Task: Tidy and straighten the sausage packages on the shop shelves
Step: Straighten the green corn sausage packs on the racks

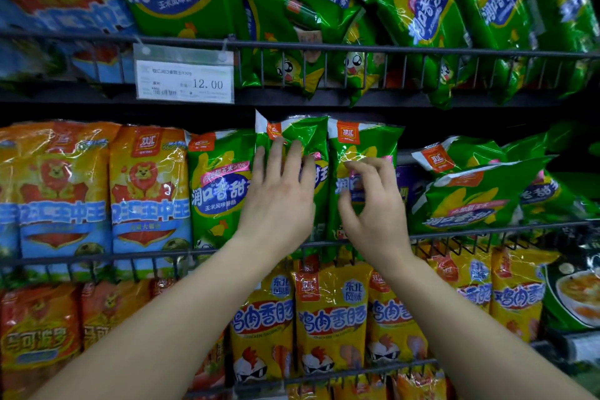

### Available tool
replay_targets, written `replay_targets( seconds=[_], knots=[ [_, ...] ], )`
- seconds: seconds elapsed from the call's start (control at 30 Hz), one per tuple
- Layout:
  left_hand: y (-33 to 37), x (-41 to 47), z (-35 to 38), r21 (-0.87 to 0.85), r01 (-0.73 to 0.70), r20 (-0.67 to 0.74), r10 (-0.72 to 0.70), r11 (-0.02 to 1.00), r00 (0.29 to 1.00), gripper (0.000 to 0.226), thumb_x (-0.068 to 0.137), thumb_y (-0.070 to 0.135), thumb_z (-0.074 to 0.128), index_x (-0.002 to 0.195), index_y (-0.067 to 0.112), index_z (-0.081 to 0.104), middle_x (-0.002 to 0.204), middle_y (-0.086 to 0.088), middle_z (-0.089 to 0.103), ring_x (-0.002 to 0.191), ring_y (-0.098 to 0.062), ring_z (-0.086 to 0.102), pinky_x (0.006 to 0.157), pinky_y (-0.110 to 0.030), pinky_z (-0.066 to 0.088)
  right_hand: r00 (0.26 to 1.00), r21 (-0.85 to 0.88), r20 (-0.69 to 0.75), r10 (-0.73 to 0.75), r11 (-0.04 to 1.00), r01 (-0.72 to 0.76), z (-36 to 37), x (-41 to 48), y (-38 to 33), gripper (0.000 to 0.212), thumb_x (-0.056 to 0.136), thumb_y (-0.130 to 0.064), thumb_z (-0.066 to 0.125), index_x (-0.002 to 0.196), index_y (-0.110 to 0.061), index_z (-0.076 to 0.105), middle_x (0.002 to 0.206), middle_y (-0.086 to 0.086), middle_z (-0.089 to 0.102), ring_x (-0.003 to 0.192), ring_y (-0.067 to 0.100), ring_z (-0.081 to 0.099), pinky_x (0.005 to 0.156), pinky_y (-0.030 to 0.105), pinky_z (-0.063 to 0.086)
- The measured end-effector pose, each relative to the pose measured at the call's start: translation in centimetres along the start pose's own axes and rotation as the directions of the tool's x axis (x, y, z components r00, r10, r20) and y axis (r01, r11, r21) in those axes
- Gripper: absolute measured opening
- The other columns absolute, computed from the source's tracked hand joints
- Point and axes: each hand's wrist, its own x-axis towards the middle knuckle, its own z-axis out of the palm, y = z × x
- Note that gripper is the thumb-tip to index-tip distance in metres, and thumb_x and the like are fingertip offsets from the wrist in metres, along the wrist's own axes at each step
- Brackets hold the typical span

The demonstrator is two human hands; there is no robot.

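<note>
Green sausage packages stand upright on the middle shelf. My left hand (279, 198) lies flat, fingers spread, against one upright green package (303, 133). My right hand (373, 204) hovers at the neighbouring upright green package (363, 143), fingers curled and apart, thumb and fingertips touching its front without a clear grip. To the right, several green packages (477, 195) lie tipped over in a loose pile. Another upright green package (217, 178) stands left of my left hand.
Orange and blue packages (149, 191) stand in a row at the left. The top shelf holds slumped green packages (418, 10) and a price tag (185, 81). Yellow packages (331, 318) fill the lower shelf. Wire rails (487, 232) front each shelf.
</note>
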Motion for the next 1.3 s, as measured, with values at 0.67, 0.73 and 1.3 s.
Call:
replay_targets(
  seconds=[0.67,0.73,1.3],
  knots=[
    [1.2,1.3,3.0,0.022,0.117,0.014,-0.117,0.993,0.993,0.094,0.084,0.064,0.04,0.157,0.019,0.002,0.164,-0.012,-0.01,0.147,-0.041,-0.018,0.112,-0.071,0.003,0.924,-0.233,0.249,0.289,0.944,-0.233,0.0,-1.4,0.7,0.103,0.075,-0.051,0.071,0.154,-0.031,0.008,0.161,-0.002,-0.008,0.15,0.032,-0.002,0.105,0.054,0.041],
    [1.2,1.3,2.9,0.032,0.126,0.006,-0.126,0.991,0.992,0.095,0.083,0.068,0.038,0.157,0.02,0.003,0.164,-0.012,-0.008,0.148,-0.041,-0.016,0.112,-0.071,0.004,0.932,-0.171,0.252,0.26,0.96,-0.221,-0.2,-1.1,1.4,0.104,0.072,-0.045,0.077,0.153,-0.03,0.013,0.16,-0.002,-0.003,0.15,0.032,0.001,0.107,0.053,0.039],
    [1.2,1.6,2.7,-0.034,0.153,0.026,-0.152,0.988,0.988,0.103,0.071,0.07,0.046,0.156,0.025,0.01,0.165,-0.004,0.004,0.15,-0.033,-0.011,0.116,-0.066,0.004,0.933,-0.151,0.311,0.179,0.979,-0.138,-0.8,0.1,2.6,0.101,0.071,-0.047,0.076,0.153,-0.03,0.02,0.16,-0.004,-0.001,0.149,0.029,0.001,0.103,0.057,0.045]
  ],
)
